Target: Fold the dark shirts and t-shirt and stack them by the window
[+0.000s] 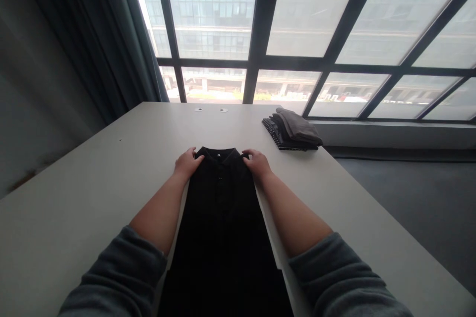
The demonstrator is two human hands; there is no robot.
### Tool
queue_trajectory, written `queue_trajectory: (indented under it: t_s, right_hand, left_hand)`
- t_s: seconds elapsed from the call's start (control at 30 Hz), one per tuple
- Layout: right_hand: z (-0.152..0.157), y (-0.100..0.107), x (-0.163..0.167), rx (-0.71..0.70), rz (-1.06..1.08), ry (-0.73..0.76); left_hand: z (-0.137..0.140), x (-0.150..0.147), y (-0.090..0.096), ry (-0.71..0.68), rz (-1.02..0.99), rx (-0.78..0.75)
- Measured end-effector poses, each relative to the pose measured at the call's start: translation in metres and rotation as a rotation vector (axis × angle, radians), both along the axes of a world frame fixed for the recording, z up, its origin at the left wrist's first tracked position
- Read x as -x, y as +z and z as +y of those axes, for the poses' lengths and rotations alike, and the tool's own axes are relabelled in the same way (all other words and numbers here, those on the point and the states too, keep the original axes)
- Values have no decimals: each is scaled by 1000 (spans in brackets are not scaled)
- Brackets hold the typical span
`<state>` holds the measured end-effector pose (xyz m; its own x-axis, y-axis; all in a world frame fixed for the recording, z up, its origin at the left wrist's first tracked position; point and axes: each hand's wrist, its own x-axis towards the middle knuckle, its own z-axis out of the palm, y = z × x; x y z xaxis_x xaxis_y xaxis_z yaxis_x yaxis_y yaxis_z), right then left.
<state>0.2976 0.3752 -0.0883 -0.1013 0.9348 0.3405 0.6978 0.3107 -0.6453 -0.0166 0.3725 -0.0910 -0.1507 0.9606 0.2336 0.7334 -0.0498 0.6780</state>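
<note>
A black collared shirt lies lengthwise on the white table, front side up, its collar pointing away from me and its sides tucked into a narrow strip. At the left shoulder, my left hand pinches the fabric between thumb and fingers. My right hand grips the opposite shoulder the same way. The shirt's lower end runs out of view at the bottom, between my forearms.
Toward the far right edge of the white table sits a stack of folded clothes, grey, black and patterned. Two small fittings are set near the far edge. Windows stand beyond, with a dark curtain on the left.
</note>
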Motion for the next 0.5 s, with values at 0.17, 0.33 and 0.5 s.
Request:
queue_trajectory:
  t_s: [0.17,0.33,0.5]
  right_hand:
    - [-9,5,4,-12,167,62]
    - [-17,12,2,5,496,128]
    - [-19,16,-1,170,792,196]
  left_hand:
    - [-1,0,5,-119,-207,-22]
    - [-13,5,12,-226,-425,-59]
    - [-21,4,18,-298,-557,-74]
